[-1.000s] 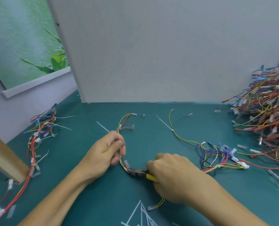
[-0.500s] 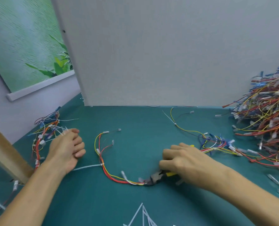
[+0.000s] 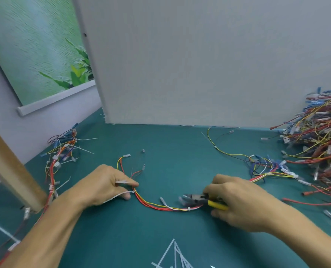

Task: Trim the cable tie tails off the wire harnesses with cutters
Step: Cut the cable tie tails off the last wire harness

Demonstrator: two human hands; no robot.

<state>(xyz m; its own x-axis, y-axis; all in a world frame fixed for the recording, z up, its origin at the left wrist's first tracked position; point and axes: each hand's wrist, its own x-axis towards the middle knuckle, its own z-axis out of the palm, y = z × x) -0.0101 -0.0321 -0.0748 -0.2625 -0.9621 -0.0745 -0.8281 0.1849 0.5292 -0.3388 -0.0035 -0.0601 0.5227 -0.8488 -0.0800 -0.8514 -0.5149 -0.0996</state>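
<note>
A red, yellow and white wire harness (image 3: 156,206) lies curved on the teal table (image 3: 180,161) between my hands. My left hand (image 3: 104,187) pinches it between thumb and forefinger where a white cable tie sits. That tie's long tail (image 3: 120,195) runs left under my fingers. My right hand (image 3: 240,202) grips yellow-handled cutters (image 3: 216,204). Their dark jaws (image 3: 191,197) point left, just above the harness and a second small tie (image 3: 189,209). Whether the jaws touch anything I cannot tell.
A big heap of harnesses (image 3: 319,144) fills the right side, with a looser harness (image 3: 261,167) in front of it. A smaller bundle (image 3: 60,157) lies at the left by a wooden post (image 3: 10,171). Cut tie tails (image 3: 173,256) lie at the near edge. A grey board (image 3: 199,74) stands behind.
My left hand has come back from the left bundle and now pinches the harness at its tie. The right hand with the cutters stays by the harness's right end.
</note>
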